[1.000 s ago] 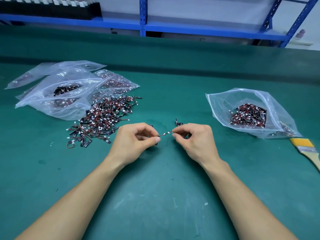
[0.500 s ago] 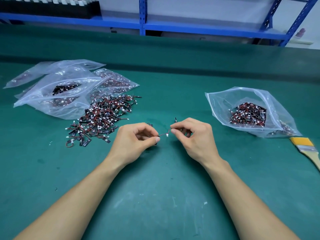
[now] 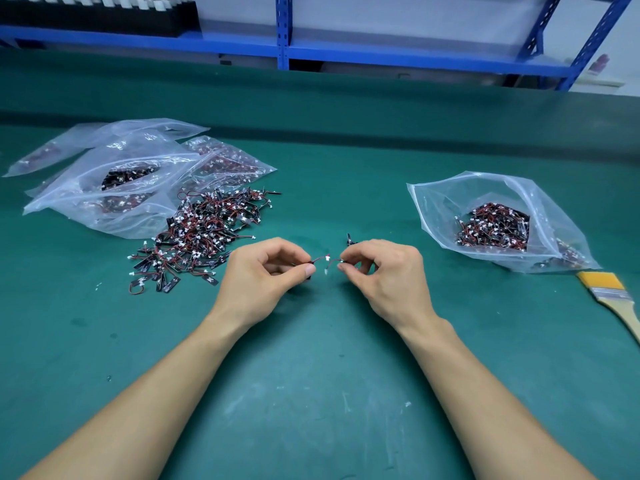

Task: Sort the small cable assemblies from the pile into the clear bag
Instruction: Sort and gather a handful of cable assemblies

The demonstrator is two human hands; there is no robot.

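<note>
A pile of small cable assemblies (image 3: pixel 201 233), red and black wires with white plugs, lies on the green mat left of centre. My left hand (image 3: pixel 263 275) pinches one small cable assembly (image 3: pixel 320 259) between thumb and forefinger. My right hand (image 3: pixel 381 271) pinches another cable assembly (image 3: pixel 334 262) just right of it; their white plugs hang close together between my fingertips. An open clear bag (image 3: pixel 450 195) with a heap of sorted assemblies lies to the right of my right hand.
Several clear bags (image 3: pixel 114 188) with more assemblies lie behind the pile at the left. A yellow-bristled brush (image 3: pixel 613 292) lies at the right edge. One loose black part (image 3: pixel 349 239) sits just beyond my right hand. Blue shelving (image 3: pixel 284 39) stands behind the table.
The single stretch of wire held between both hands has become two ends, one in each hand, with the plugs drooping. Both hands stayed nearly in place.
</note>
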